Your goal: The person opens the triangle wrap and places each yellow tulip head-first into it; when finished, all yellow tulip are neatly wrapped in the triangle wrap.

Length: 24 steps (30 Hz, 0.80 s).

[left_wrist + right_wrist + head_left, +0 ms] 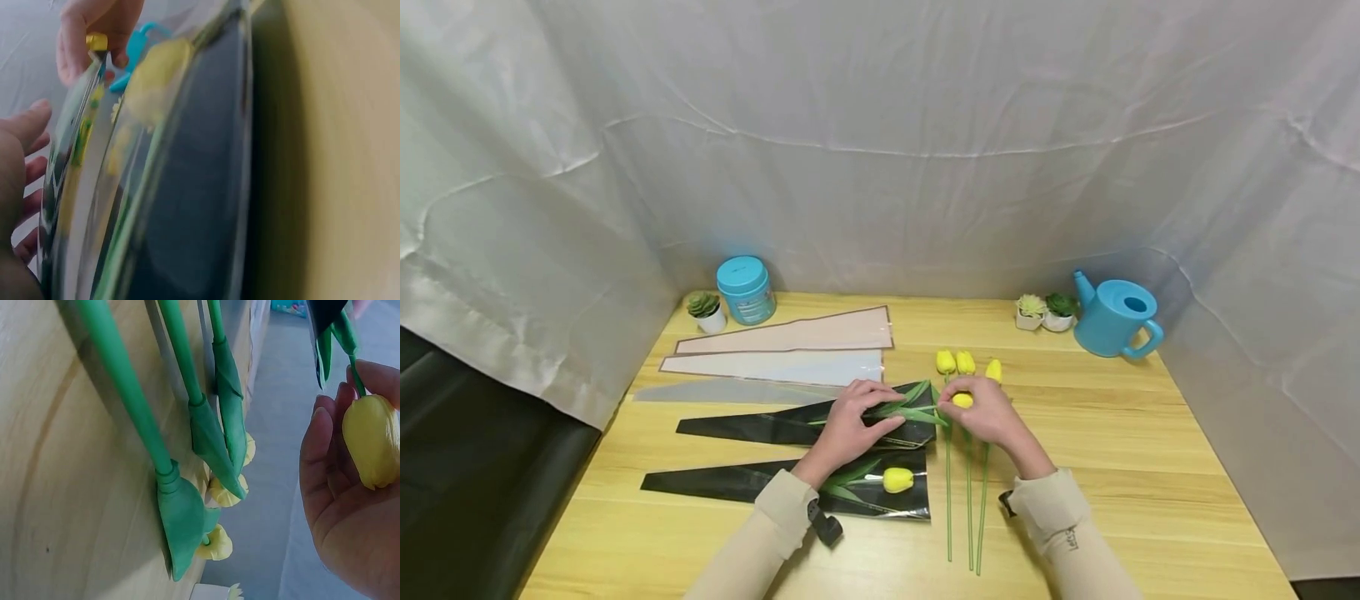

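My right hand (988, 410) pinches a yellow tulip (372, 442) by its thin green stem just below the bloom. The tulip's leaves and stem lie in a black-backed clear flower sleeve (741, 429), and its bloom sticks out past the wide end. On that sleeve rests my left hand (857, 421), thumb and fingertips spread over the leaves. Closer to me, a second black sleeve (700, 483) holds another yellow tulip (898, 480) inside. Three loose tulips with long green stems (949, 508) lie beside the sleeves, partly under my right hand.
Beyond the left hand lie a pink sleeve (797, 332), a white sleeve (775, 365) and a greyish clear one (700, 391). At the back stand a blue jar (746, 290), small potted succulents (706, 311) and a blue watering can (1112, 318). Grey cloth surrounds the wooden table (1112, 450).
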Motion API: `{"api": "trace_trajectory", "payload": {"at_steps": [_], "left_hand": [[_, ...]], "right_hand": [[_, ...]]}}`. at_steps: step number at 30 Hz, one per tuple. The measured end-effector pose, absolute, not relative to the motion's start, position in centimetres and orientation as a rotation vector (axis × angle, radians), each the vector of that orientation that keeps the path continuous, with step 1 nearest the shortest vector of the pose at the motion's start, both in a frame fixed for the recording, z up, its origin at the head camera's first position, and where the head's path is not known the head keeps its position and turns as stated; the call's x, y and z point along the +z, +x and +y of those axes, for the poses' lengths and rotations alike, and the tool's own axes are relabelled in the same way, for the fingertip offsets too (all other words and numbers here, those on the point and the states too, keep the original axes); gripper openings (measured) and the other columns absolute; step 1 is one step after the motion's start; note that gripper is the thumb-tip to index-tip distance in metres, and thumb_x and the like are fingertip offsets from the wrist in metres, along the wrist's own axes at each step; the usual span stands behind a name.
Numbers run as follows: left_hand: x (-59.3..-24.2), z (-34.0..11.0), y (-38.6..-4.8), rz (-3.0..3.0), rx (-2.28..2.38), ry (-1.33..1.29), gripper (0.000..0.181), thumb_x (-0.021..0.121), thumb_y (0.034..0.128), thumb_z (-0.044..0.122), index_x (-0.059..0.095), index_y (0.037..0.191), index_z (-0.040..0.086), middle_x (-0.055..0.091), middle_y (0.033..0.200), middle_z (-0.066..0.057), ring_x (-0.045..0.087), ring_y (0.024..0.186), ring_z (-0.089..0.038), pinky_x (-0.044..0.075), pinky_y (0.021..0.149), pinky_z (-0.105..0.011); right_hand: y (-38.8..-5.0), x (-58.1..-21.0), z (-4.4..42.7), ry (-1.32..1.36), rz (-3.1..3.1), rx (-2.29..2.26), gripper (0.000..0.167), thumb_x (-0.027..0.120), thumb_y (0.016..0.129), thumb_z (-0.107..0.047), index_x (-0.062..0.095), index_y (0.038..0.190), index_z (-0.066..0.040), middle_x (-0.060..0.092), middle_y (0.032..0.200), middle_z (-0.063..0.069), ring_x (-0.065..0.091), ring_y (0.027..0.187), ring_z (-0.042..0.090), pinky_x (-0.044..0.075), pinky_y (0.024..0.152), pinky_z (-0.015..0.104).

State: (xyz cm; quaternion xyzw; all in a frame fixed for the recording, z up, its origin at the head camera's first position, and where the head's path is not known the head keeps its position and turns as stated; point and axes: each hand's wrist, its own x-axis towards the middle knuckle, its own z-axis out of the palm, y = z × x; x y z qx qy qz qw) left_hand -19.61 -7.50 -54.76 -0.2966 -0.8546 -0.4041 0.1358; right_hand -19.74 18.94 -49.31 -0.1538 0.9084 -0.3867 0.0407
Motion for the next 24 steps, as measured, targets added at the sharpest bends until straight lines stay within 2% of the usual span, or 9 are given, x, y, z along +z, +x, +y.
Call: {"api": "trace_trajectory", "payload": {"at_steps": [5,9,15,21,24], "left_hand": [[-54.83,-8.53,-19.62,-2.491,-1.121,-0.845,0.03,0.079,0.0928,0.032,0.078,0.12,0.021,0.073,0.122,0.002,0.063,0.114,-0.019,0.051,0.099,-0.047],[-55.0,-8.66,-19.73,-2.503,-1.166,-0.808,0.022,0.078,0.094,0.031,0.08,0.114,0.021,0.076,0.117,0.0,0.066,0.11,-0.018,0.053,0.098,-0.043],[-55.33,-8.34,-19.85,-2.461,-1.258,-0.76,0.016,0.079,0.0931,0.029,0.082,0.108,0.023,0.076,0.109,0.005,0.067,0.107,-0.014,0.054,0.096,-0.038],[-55.36,-8.03,-19.93,-2.42,-1.295,-0.766,0.015,0.079,0.0933,0.03,0.082,0.107,0.025,0.076,0.105,0.008,0.067,0.105,-0.012,0.055,0.094,-0.037],[-55.4,-8.08,-19.93,-2.412,-1.309,-0.771,0.016,0.078,0.0942,0.03,0.082,0.108,0.024,0.076,0.106,0.008,0.067,0.105,-0.013,0.055,0.094,-0.038]], "right_hand": [[-19.69,-49.08,19.06,-0.44,2.776,-1.197,0.004,0.074,0.094,-0.02,0.077,0.09,-0.019,0.076,0.108,0.0,0.066,0.119,0.032,0.044,0.108,0.063],[-19.63,-49.14,18.95,-0.448,2.787,-1.188,0.005,0.074,0.093,-0.02,0.076,0.089,-0.021,0.076,0.108,0.002,0.066,0.118,0.033,0.044,0.108,0.063],[-19.72,-49.37,18.47,-0.466,2.776,-1.211,0.005,0.074,0.094,-0.02,0.076,0.089,-0.021,0.076,0.108,0.002,0.066,0.117,0.031,0.046,0.107,0.061],[-19.72,-49.56,18.1,-0.452,2.743,-1.252,0.006,0.075,0.094,-0.022,0.076,0.088,-0.02,0.075,0.111,0.002,0.065,0.12,0.033,0.042,0.11,0.064],[-19.73,-49.85,18.16,-0.442,2.716,-1.283,0.005,0.074,0.096,-0.024,0.077,0.094,-0.02,0.075,0.111,0.0,0.064,0.121,0.032,0.041,0.11,0.065]]}}
